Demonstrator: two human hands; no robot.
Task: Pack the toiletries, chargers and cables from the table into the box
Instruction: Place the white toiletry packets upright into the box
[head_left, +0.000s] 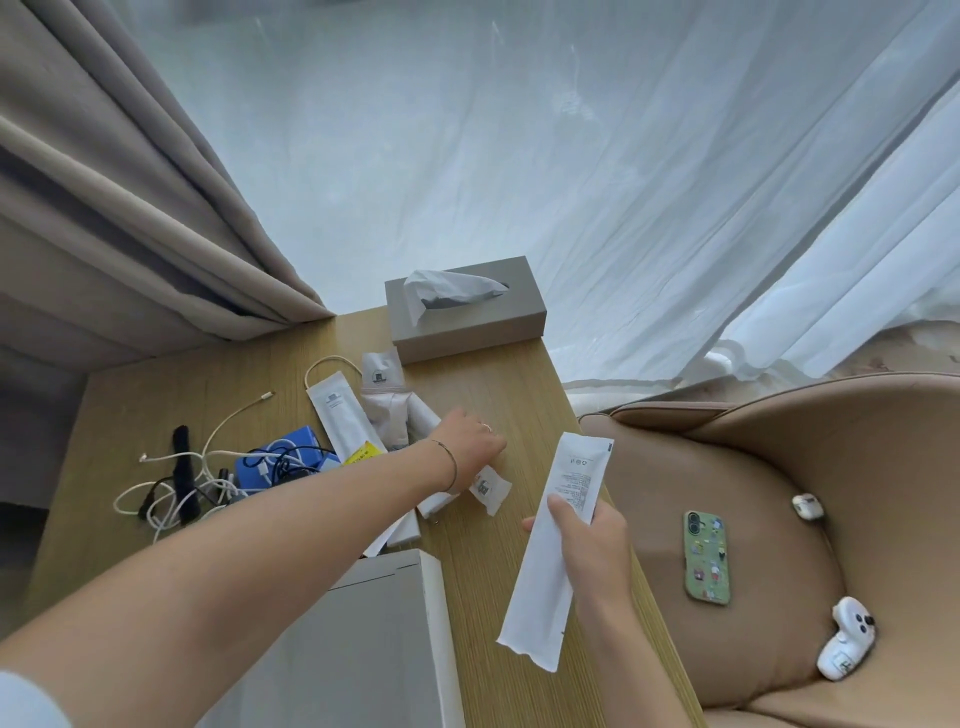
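My right hand (589, 545) holds a long white toiletry sachet (558, 540) upright above the table's right edge. My left hand (467, 447) reaches across the wooden table (493, 395) and rests palm down on a small white packet (488, 488), fingers bent over it. More white toiletry packets (345, 415) lie in a pile behind the hand. A blue charger (283, 460) sits in a tangle of white and black cables (176, 488) at the left. The open grey box (363, 644) with a white rim stands at the near edge, partly hidden by my left forearm.
A grey tissue box (467, 322) stands at the table's far end. A beige armchair (779, 467) on the right holds a green phone (706, 558), a small earbud case (808, 506) and a white gadget (847, 644). Curtains hang behind.
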